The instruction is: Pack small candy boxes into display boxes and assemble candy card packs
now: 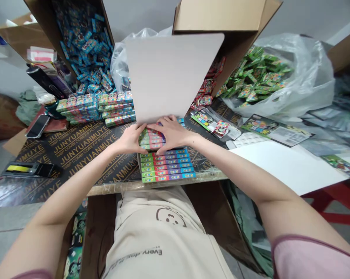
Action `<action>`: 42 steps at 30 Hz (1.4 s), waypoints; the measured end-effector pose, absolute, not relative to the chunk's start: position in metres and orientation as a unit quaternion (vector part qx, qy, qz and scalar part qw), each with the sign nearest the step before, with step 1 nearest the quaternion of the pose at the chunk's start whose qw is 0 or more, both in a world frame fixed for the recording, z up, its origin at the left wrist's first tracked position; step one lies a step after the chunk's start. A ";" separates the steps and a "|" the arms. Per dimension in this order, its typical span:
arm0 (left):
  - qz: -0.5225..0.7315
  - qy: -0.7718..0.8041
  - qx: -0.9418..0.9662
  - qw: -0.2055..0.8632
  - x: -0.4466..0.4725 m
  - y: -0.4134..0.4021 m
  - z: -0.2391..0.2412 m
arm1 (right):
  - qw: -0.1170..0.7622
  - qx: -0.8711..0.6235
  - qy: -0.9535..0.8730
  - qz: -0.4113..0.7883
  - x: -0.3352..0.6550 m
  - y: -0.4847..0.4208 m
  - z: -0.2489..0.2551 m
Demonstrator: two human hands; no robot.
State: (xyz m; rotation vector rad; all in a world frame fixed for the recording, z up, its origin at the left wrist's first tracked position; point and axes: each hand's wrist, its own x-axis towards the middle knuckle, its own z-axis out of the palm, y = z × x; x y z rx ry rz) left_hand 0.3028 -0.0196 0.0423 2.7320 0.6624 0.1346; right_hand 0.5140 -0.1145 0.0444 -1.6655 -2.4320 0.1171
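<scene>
At the table's front edge, an open display box with a raised white lid (172, 77) holds rows of small printed boxes (167, 170) in green, red, purple and blue. My left hand (130, 139) grips the left end of a bunch of small boxes (152, 138) in the back part. My right hand (175, 135) holds the same bunch from the right, its thumb at the near side and its fingers over the top. Both thumbs point toward each other, a small gap between them. My fingers partly hide the bunch, and I cannot tell whether it touches the bottom.
Stacks of small boxes (96, 106) stand at the left. Behind are a carton of blue boxes (87, 46), a carton with red boxes (205, 91) and a plastic bag of green boxes (259, 75). A phone (37, 126), tape dispenser (29, 169) and printed packages (275, 128) lie around.
</scene>
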 end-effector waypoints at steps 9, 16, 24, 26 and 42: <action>0.054 0.244 0.957 0.145 0.294 -0.012 0.046 | 0.213 -0.710 -0.669 0.060 0.551 -0.122 0.043; 0.054 0.239 0.955 0.166 0.285 -0.007 0.044 | 0.224 -0.690 -0.680 0.102 0.561 -0.108 0.026; 0.044 0.261 0.961 0.081 0.300 -0.051 0.023 | 0.279 -0.688 -0.670 -0.005 0.555 -0.140 0.028; 0.038 0.267 0.961 0.067 0.303 -0.056 0.020 | 0.232 -0.657 -0.717 0.016 0.545 -0.143 0.028; 0.075 0.251 0.964 0.037 0.311 -0.055 0.000 | 0.061 -0.641 -0.765 0.031 0.529 -0.147 0.002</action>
